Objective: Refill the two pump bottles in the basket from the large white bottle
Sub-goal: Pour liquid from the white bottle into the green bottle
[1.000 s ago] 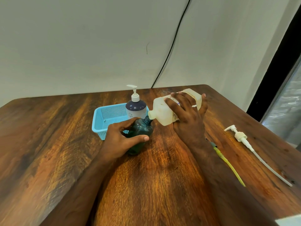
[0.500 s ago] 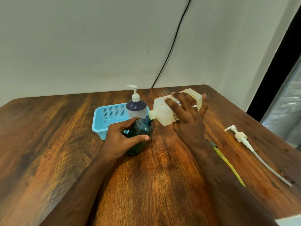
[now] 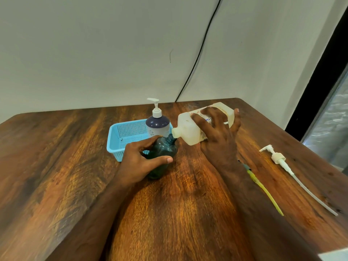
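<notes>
My left hand [image 3: 140, 162] grips a dark green bottle [image 3: 163, 153] that stands on the table in front of the basket, its neck uncovered. My right hand [image 3: 219, 136] holds the large white bottle [image 3: 190, 129] tipped on its side, its open spout touching the green bottle's neck. A purple pump bottle [image 3: 157, 124] with a white pump stands upright at the right end of the light blue basket [image 3: 120, 134]. A loose white pump head [image 3: 277, 159] with a long tube lies on the table to the right.
A yellow pump tube [image 3: 263, 191] lies partly under my right forearm. A black cable [image 3: 199, 51] runs down the wall behind the table. The table's right edge [image 3: 293, 136] sits close to the loose pump.
</notes>
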`<act>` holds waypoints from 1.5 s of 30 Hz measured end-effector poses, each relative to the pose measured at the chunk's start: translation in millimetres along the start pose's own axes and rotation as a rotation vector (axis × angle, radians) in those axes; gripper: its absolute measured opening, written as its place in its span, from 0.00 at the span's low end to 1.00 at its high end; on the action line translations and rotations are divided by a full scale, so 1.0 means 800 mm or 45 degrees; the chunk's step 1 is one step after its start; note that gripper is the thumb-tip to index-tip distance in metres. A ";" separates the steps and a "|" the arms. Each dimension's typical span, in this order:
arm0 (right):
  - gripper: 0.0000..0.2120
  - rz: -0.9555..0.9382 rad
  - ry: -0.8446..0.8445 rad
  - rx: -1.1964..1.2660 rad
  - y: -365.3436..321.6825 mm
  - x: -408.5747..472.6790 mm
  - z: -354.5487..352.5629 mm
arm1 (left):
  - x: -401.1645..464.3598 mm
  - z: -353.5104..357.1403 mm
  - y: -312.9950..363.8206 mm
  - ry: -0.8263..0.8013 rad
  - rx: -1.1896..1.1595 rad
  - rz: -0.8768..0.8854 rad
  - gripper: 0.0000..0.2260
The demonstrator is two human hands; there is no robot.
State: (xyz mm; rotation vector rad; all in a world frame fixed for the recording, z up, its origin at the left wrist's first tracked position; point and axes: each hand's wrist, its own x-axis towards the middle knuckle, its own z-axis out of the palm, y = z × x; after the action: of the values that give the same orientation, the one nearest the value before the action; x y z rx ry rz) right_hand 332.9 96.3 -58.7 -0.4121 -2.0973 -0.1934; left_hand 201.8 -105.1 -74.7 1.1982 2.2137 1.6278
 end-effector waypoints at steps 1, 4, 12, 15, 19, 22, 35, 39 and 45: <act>0.35 -0.003 0.003 0.001 0.000 0.000 0.000 | 0.000 0.000 0.000 0.000 -0.006 0.001 0.33; 0.33 -0.020 0.015 0.003 0.002 0.001 -0.001 | -0.001 0.002 -0.001 0.017 -0.056 0.005 0.31; 0.34 -0.017 0.001 -0.003 0.002 0.002 0.000 | 0.001 0.000 -0.003 0.003 -0.020 0.012 0.34; 0.33 -0.018 0.007 0.002 0.002 0.002 0.001 | 0.001 -0.001 -0.004 0.003 -0.012 0.026 0.35; 0.34 -0.016 0.004 0.000 0.002 0.003 0.000 | 0.001 -0.001 -0.004 0.003 -0.031 0.004 0.32; 0.34 -0.017 0.001 -0.003 0.001 0.003 0.000 | 0.002 -0.001 -0.003 -0.006 -0.021 0.011 0.34; 0.33 -0.007 -0.005 -0.013 0.001 0.002 0.000 | 0.001 -0.002 -0.002 -0.005 -0.003 0.018 0.35; 0.32 0.001 -0.004 0.001 0.001 0.003 0.000 | 0.000 -0.001 0.001 -0.016 -0.007 0.013 0.34; 0.30 0.007 -0.018 -0.003 0.001 0.003 -0.002 | 0.000 0.000 0.002 -0.013 -0.040 0.009 0.34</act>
State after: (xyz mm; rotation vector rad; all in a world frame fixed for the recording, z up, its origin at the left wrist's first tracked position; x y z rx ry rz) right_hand 333.2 97.1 -56.3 -0.4218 -2.1097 -0.1907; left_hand 202.7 -105.1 -73.4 1.2046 2.1723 1.6486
